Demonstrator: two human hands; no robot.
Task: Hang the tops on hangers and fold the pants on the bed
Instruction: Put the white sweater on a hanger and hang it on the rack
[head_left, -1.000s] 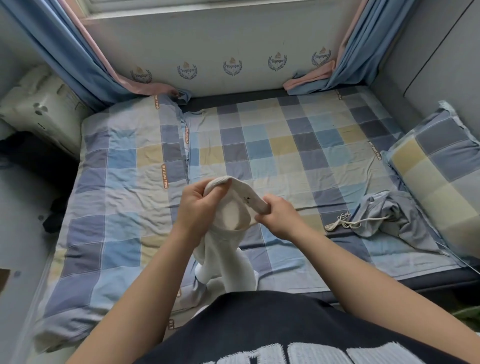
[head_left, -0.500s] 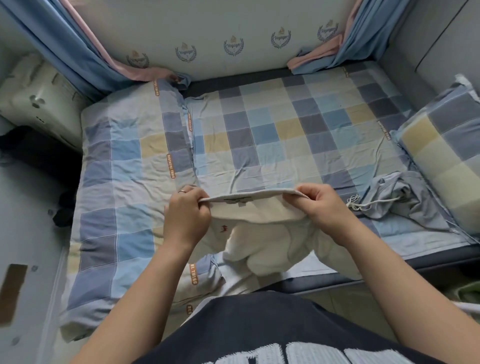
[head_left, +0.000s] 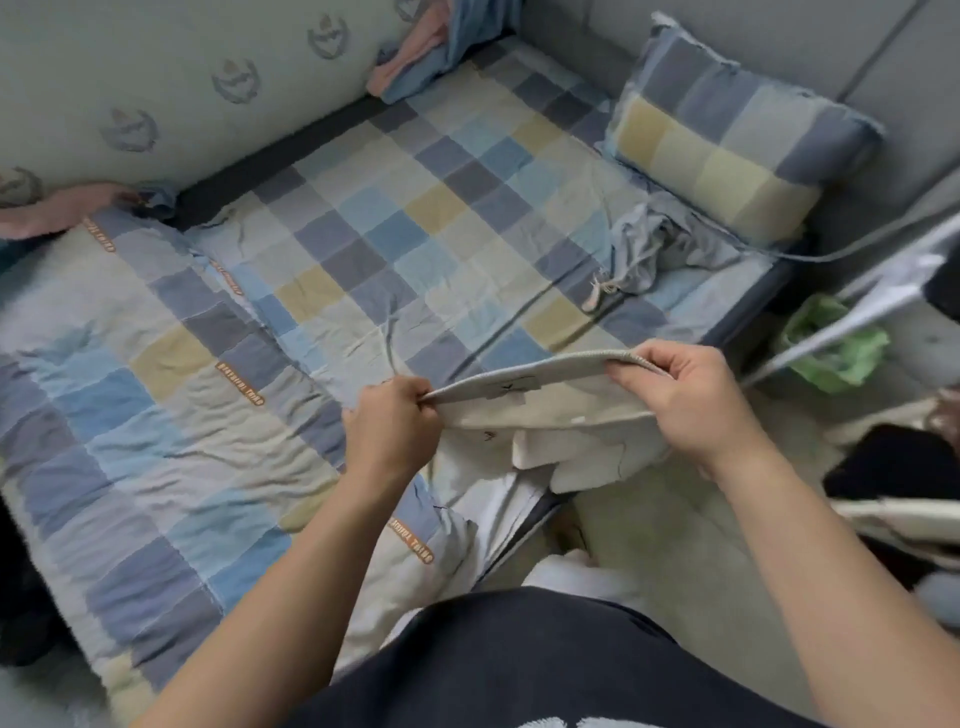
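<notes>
Over the near edge of the bed (head_left: 743, 318), both hands are holding the pants (head_left: 540, 421) stretched by the waistband (head_left: 519, 373). The left hand (head_left: 389, 436) is pinching one end of the band, its fingers curled tight on the cloth; the right hand (head_left: 691, 405) is gripping the other end, thumb below and fingers wrapped over the ribbed edge. The band is running nearly level between them, rising a little towards the right hand. Below it the rest of the white cloth is hanging in loose folds, draping over the bed's edge. A small dark mark is showing on the fabric just under the band.

Further back on the checked sheet (head_left: 457, 171), a grey garment (head_left: 660, 244) is lying crumpled just beside the pillow (head_left: 727, 150), its pale drawstring (head_left: 597, 292) trailing towards the near side, well apart from the hands. A quilt (head_left: 130, 405) is covering the left part of the bed, passing under the left forearm. Off the bed to the right, something green (head_left: 831, 353) is sitting low behind pale bars (head_left: 857, 306), too blurred to name.
</notes>
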